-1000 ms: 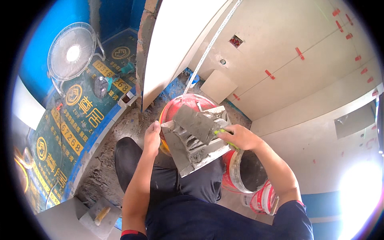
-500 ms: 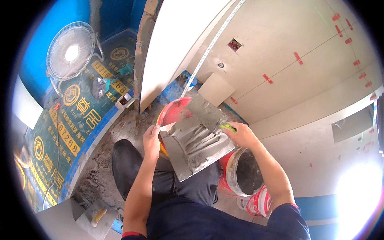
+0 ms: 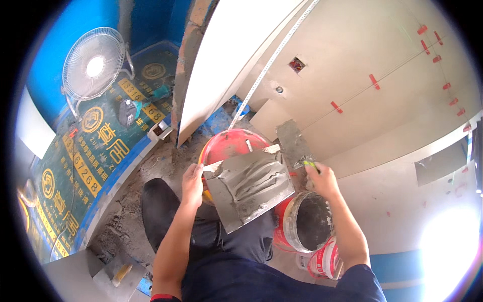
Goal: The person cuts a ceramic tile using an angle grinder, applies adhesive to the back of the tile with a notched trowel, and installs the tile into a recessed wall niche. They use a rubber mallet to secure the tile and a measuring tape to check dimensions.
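Note:
My left hand (image 3: 192, 184) grips the left edge of a tile (image 3: 251, 187), held tilted above my knees. Grey mortar coats its upper face, with thick ridges across the middle. My right hand (image 3: 323, 179) is closed round the green handle of a trowel (image 3: 293, 143). The trowel's flat blade is smeared with mortar and sits just off the tile's far right corner. Behind the tile is a red round tub (image 3: 234, 143), partly covered by it. A red and white bucket (image 3: 287, 229) with dark grey contents stands below my right hand.
A smaller red and white bucket (image 3: 328, 259) is beside my right elbow. A fan (image 3: 94, 65) and a power tool (image 3: 129, 111) are at the far left. A handled trowel (image 3: 121, 274) lies lower left. Large wall tiles (image 3: 342, 55) carry red spacers. A measuring strip (image 3: 271, 63) leans there.
My right hand has moved the trowel to the right, off the mortar-covered tile. The tile has shifted slightly and more of the red tub shows.

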{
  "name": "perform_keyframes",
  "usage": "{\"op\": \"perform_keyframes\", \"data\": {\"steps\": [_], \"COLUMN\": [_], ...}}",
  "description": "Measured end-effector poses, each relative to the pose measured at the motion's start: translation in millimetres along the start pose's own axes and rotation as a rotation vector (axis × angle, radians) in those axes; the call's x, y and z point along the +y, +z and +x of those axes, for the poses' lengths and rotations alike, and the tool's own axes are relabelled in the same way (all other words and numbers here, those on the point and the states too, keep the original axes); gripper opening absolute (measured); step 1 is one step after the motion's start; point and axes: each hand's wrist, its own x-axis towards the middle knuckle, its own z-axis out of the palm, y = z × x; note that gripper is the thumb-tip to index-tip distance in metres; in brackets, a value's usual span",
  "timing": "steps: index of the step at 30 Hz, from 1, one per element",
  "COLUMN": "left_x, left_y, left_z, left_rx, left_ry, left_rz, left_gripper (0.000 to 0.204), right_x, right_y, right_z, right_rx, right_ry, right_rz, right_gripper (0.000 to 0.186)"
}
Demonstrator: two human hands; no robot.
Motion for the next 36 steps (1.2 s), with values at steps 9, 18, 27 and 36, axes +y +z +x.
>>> {"op": "perform_keyframes", "data": {"steps": [9,18,27,36], "left_x": [-5,-5,-20,-4], "left_y": [1,8,-6,0], "left_z": [-1,-16,4,-2], "left_rx": [-0.019,-0.043,-0.074,-0.1], "left_ry": [-0.123,-0.079,-0.123,-0.107], "left_rz": [-0.218,-0.265,-0.298,-0.215], "left_gripper": [0.042,0.047,0.055,0.059], "right_x": [-85,-58,-51,0], "right_y": [15,57,22,50], "right_z": [-37,4,-87,-95], "right_rx": [-0.689,-0.374,-0.254,-0.341], "right_ry": [-0.127,-0.145,-0.367,-0.263], "right_rz": [0.255,0.137,0.007,0.069], "right_gripper": [0.037,0.042,0.045,0.039]}}
